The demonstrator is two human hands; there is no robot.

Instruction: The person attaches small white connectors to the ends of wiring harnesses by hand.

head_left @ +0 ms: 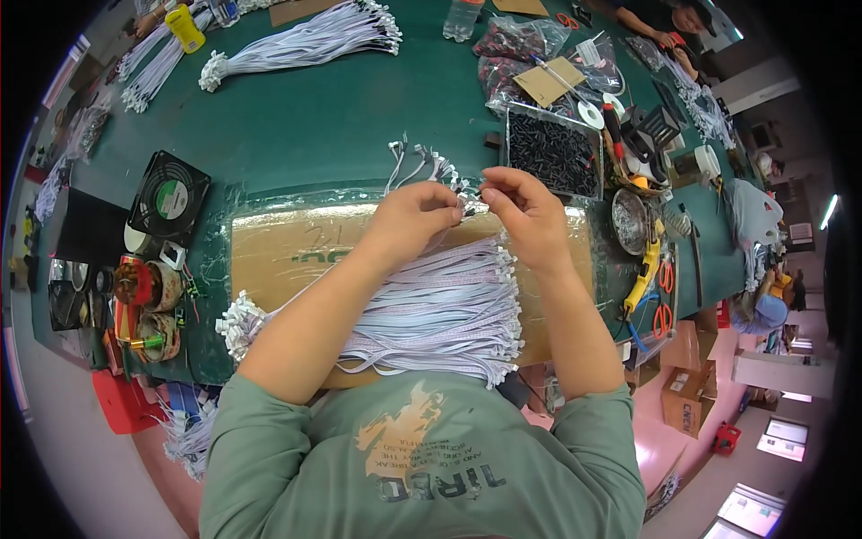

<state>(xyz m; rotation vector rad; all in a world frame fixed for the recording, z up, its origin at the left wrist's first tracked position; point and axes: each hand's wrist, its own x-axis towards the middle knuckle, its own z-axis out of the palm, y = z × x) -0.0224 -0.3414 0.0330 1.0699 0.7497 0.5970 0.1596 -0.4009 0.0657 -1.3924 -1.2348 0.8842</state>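
Over the front of the bench, my left hand [415, 220] is closed in a pinch on the end of a thin white cable, with a small black piece showing at its fingertips. Close by on the right, my right hand [532, 220] has its thumb and index finger bent together; whatever is between them is too small to make out. A thick bundle of white flat cables [440, 310] lies below both hands, with white connectors [241, 325] at its left end. Just beyond my fingers lie several loose cable ends [422, 163] with dark and white tips.
Cardboard [296, 241] lies under the cables. A clear box of small black parts [552, 154] stands beyond my right hand. To the left are a black fan [169, 199] and a soldering station's clutter; to the right, a yellow tool [643, 280] and orange scissors [663, 319]. Another cable bundle [305, 43] lies farther back.
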